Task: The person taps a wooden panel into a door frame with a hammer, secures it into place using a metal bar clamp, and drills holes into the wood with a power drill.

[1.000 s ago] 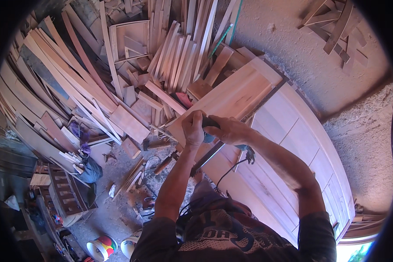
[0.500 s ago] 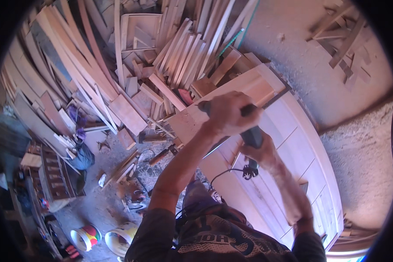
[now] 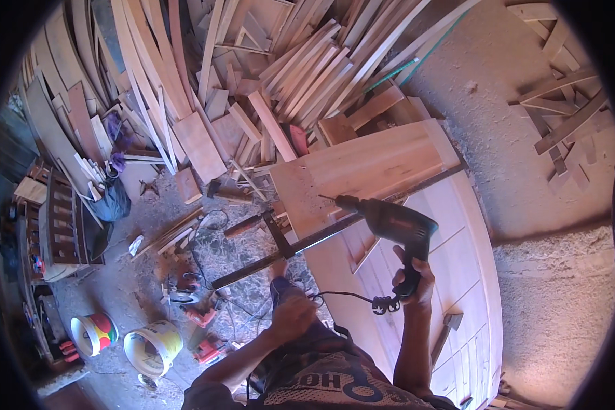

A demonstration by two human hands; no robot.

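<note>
A black power drill [image 3: 398, 224] is in my right hand [image 3: 417, 281], which is wrapped round its handle over a wide wooden panel [image 3: 451, 236]. The drill's thin bit points left, above the panel's broad end board [image 3: 369, 164]. From the handle, a dark cord with a bundled knot [image 3: 385, 305] runs left. My left hand [image 3: 294, 318] is low in front of my thigh, away from the drill. Its fingers look curled, and what they hold, if anything, is hidden. A long metal bar clamp [image 3: 321, 236] lies across the panel and sticks out past its left edge.
Stacked boards and strips [image 3: 301, 75] crowd the far side. A wooden piece [image 3: 445, 336] lies on the panel near my right forearm. Buckets [image 3: 154, 348], red power tools [image 3: 208, 352] and shavings [image 3: 246, 253] are on the floor at left. Scrap wood [image 3: 560, 102] lies far right.
My left hand has come off the drill and dropped toward my thigh. The drill has turned from upright to lying sideways in my right hand. My view has shifted, showing the bar clamp.
</note>
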